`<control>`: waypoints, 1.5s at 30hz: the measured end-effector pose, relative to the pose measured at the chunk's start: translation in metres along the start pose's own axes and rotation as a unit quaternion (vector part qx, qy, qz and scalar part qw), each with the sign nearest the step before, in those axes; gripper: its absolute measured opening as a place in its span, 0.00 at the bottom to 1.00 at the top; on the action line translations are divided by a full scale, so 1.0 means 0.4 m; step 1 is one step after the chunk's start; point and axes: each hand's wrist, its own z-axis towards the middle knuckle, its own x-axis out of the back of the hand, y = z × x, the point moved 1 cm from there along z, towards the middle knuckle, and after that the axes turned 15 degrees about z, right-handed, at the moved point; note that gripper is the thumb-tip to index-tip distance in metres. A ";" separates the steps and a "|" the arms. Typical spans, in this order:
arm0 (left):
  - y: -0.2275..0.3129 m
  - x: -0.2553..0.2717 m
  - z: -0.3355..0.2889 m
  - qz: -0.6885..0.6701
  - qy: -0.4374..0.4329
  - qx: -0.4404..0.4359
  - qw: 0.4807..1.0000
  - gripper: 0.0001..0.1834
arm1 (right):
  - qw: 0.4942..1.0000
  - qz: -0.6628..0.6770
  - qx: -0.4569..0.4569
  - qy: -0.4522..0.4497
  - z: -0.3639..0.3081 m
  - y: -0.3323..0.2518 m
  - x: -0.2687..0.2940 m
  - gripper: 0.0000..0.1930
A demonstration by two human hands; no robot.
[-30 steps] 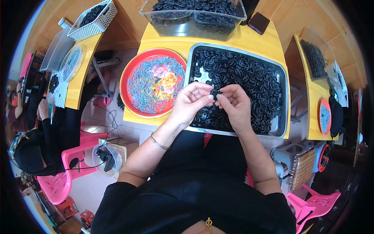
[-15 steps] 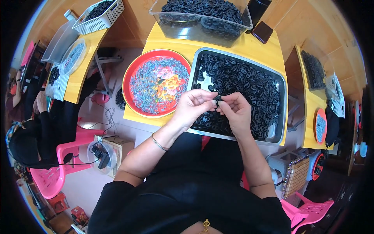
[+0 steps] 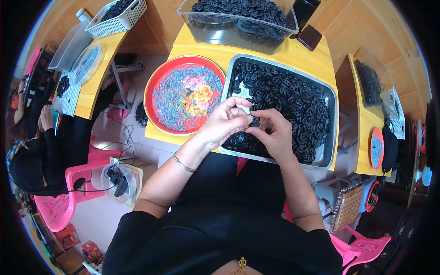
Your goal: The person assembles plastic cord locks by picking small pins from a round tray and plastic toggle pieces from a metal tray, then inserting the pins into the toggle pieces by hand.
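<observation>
Over the near left part of a metal tray [image 3: 333, 137], my two hands meet at one small black oval plastic piece [image 3: 255, 122]. My left hand [image 3: 224, 123] has its thumb and forefinger closed at the piece's left side. From the other side, my right hand [image 3: 276, 133] pinches it between thumb and fingers. Whether a pin sits in the piece is hidden by the fingertips. Beneath and behind the hands, the tray holds many loose black oval pieces [image 3: 293, 98] with holes. Left of it lies a red round tray [image 3: 158, 120] with a flower print, strewn with small grey pins [image 3: 170, 94].
A clear bin [image 3: 220, 39] heaped with black pieces stands at the table's far side, beside a dark brown case [image 3: 309, 37]. At left, a co-worker's hands [image 3: 46, 118] are near another yellow table [image 3: 98, 87]. Pink chairs [image 3: 68, 201] and a cable [image 3: 130, 142] are lower left.
My fingers have shifted their hold on the black piece, and my right thumb has dropped lower. Both hands stay over the same part of the metal tray.
</observation>
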 end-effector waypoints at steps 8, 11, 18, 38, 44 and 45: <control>-0.003 0.006 0.001 0.013 -0.013 0.059 0.998 0.14 | 1.000 -0.021 0.010 -0.014 -0.007 0.014 0.004 0.15; -0.003 0.008 0.004 0.014 -0.021 0.067 0.997 0.13 | 1.000 -0.017 0.003 -0.016 -0.007 0.016 0.007 0.14; -0.006 0.014 0.004 -0.005 -0.039 0.059 0.998 0.13 | 1.000 -0.009 -0.014 -0.015 -0.007 0.007 0.001 0.14; 0.005 0.020 0.001 -0.002 -0.041 0.080 0.996 0.17 | 0.996 0.036 -0.059 -0.057 -0.008 0.012 0.016 0.13; 0.015 0.006 0.002 -0.002 -0.016 0.056 0.998 0.16 | 0.994 0.091 -0.044 -0.040 -0.008 0.019 0.011 0.17; 0.017 0.002 0.003 0.021 0.004 0.042 0.999 0.16 | 0.994 0.091 -0.042 -0.039 -0.008 0.021 0.012 0.17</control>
